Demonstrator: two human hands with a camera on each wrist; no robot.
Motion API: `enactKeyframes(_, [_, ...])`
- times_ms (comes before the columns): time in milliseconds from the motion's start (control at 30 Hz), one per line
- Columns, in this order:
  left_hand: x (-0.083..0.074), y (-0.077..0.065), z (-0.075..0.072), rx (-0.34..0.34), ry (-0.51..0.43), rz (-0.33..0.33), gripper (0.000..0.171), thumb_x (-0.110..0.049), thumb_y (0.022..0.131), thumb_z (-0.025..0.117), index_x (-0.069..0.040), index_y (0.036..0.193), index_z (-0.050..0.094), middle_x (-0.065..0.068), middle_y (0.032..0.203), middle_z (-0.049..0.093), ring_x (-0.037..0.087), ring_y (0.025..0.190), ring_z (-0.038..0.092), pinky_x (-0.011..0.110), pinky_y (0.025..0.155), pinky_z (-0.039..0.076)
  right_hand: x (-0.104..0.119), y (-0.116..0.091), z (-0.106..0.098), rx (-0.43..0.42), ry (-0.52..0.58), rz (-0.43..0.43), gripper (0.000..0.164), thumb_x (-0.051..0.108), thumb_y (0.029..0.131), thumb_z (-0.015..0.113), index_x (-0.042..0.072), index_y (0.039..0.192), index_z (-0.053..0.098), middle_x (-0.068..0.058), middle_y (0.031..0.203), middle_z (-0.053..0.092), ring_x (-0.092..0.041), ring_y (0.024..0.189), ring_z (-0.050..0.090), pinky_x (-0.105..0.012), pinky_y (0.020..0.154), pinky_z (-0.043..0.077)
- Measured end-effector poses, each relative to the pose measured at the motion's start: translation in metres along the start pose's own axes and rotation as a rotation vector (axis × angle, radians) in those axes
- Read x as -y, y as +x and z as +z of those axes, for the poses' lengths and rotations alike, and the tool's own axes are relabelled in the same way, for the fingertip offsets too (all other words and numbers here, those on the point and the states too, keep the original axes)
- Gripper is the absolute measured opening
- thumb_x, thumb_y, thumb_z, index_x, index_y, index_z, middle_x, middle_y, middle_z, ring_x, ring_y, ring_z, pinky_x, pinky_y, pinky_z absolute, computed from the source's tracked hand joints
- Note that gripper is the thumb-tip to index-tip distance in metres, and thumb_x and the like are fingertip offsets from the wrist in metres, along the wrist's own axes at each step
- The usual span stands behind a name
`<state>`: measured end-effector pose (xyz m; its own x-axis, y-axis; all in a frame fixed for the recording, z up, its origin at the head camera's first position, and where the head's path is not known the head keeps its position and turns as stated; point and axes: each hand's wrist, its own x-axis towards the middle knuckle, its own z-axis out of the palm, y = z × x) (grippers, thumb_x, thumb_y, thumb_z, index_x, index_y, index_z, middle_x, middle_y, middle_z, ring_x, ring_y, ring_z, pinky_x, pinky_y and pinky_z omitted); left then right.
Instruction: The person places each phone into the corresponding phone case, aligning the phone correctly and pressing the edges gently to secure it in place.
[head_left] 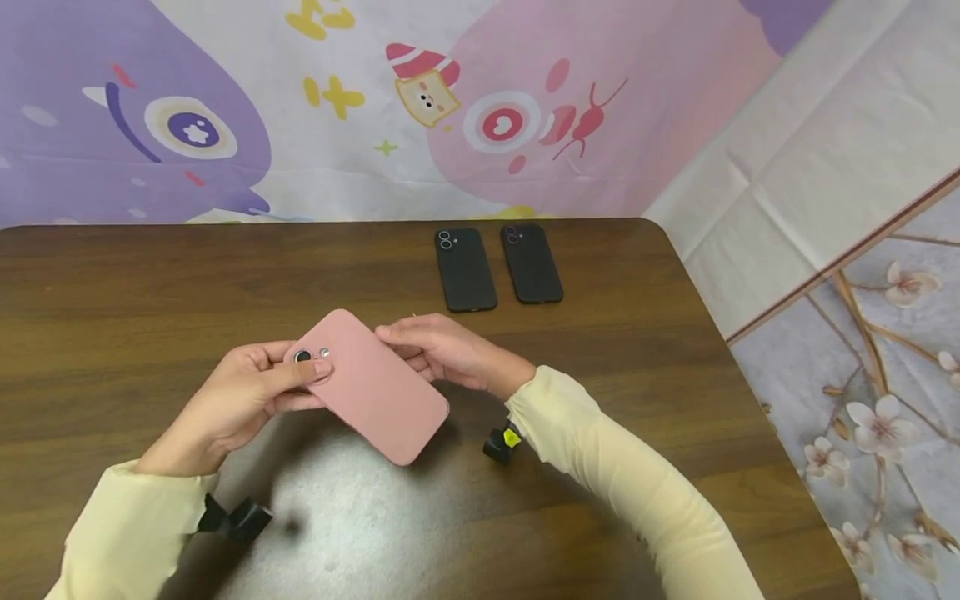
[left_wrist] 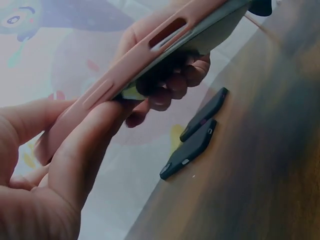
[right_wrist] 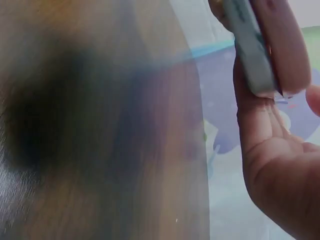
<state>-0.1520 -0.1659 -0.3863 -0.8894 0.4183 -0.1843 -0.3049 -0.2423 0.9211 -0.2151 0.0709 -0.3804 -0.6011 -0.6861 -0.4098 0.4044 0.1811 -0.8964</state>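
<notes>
A pink phone case (head_left: pixel 375 392) is held tilted above the table, its back facing up and its camera opening at the upper left. My left hand (head_left: pixel 240 392) pinches that camera end, thumb on the back and fingers beneath. My right hand (head_left: pixel 457 354) grips the opposite long side, thumb at the edge and the other fingers curled underneath. Below the case, in the left wrist view, a pale phone (left_wrist: pixel 220 30) shows, with a gap along part of its side. The right wrist view shows the phone's edge (right_wrist: pixel 255 55) beside the case wall (right_wrist: pixel 287 50), partly apart.
Two black phones or phone cases (head_left: pixel 467 271) (head_left: pixel 531 262) lie side by side at the back of the wooden table (head_left: pixel 187 283). A cartoon-printed cloth (head_left: pixel 360 158) hangs behind the table, and a flowered cloth (head_left: pixel 885 433) is at the right.
</notes>
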Motion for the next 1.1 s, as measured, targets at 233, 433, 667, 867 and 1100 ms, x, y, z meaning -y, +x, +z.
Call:
enactKeyframes(233, [0.003, -0.002, 0.0, -0.159, -0.234, 0.136, 0.02, 0.008, 0.09, 0.053, -0.003, 0.087, 0.07, 0.006, 0.082, 0.072, 0.015, 0.075, 0.071, 0.03, 0.071, 0.058, -0.012, -0.007, -0.015, -0.029, 0.031, 0.035, 0.06, 0.046, 0.099, 0.033, -0.008, 0.11, 0.057, -0.002, 0.075, 0.071, -0.015, 0.064, 0.068, -0.03, 0.06, 0.058])
enactKeyframes(433, [0.003, -0.001, 0.009, -0.344, -0.388, 0.268, 0.014, 0.009, 0.086, 0.058, 0.002, 0.078, 0.067, 0.009, 0.078, 0.071, 0.017, 0.07, 0.071, 0.031, 0.069, 0.058, -0.021, -0.01, -0.011, 0.058, 0.017, 0.019, 0.071, 0.053, 0.098, 0.022, -0.008, 0.098, 0.056, -0.008, 0.071, 0.069, -0.02, 0.06, 0.067, -0.03, 0.056, 0.058])
enactKeyframes(667, [0.005, 0.002, 0.017, -0.47, -0.475, 0.349, 0.009, 0.01, 0.082, 0.063, 0.004, 0.076, 0.065, 0.009, 0.076, 0.07, 0.018, 0.067, 0.071, 0.032, 0.065, 0.058, -0.021, -0.009, 0.002, 0.029, -0.036, -0.115, 0.035, 0.029, 0.099, 0.041, -0.001, 0.087, 0.055, -0.002, 0.065, 0.066, -0.012, 0.054, 0.064, -0.024, 0.051, 0.054])
enactKeyframes(867, [0.006, 0.004, 0.019, -0.52, -0.543, 0.368, 0.007, 0.01, 0.083, 0.062, 0.005, 0.081, 0.067, 0.011, 0.077, 0.072, 0.018, 0.065, 0.071, 0.032, 0.063, 0.058, -0.02, -0.01, 0.006, -0.025, -0.075, -0.143, 0.021, 0.019, 0.098, 0.048, 0.004, 0.084, 0.053, 0.001, 0.061, 0.062, -0.011, 0.051, 0.06, -0.021, 0.048, 0.051])
enactKeyframes(1100, [0.008, 0.006, 0.026, -0.569, -0.636, 0.417, 0.007, 0.01, 0.084, 0.06, 0.008, 0.085, 0.067, 0.014, 0.076, 0.071, 0.019, 0.067, 0.071, 0.034, 0.066, 0.059, -0.015, -0.006, 0.006, -0.106, -0.098, -0.235, 0.033, 0.026, 0.099, 0.044, 0.003, 0.077, 0.053, 0.0, 0.059, 0.063, -0.012, 0.047, 0.059, -0.022, 0.044, 0.049])
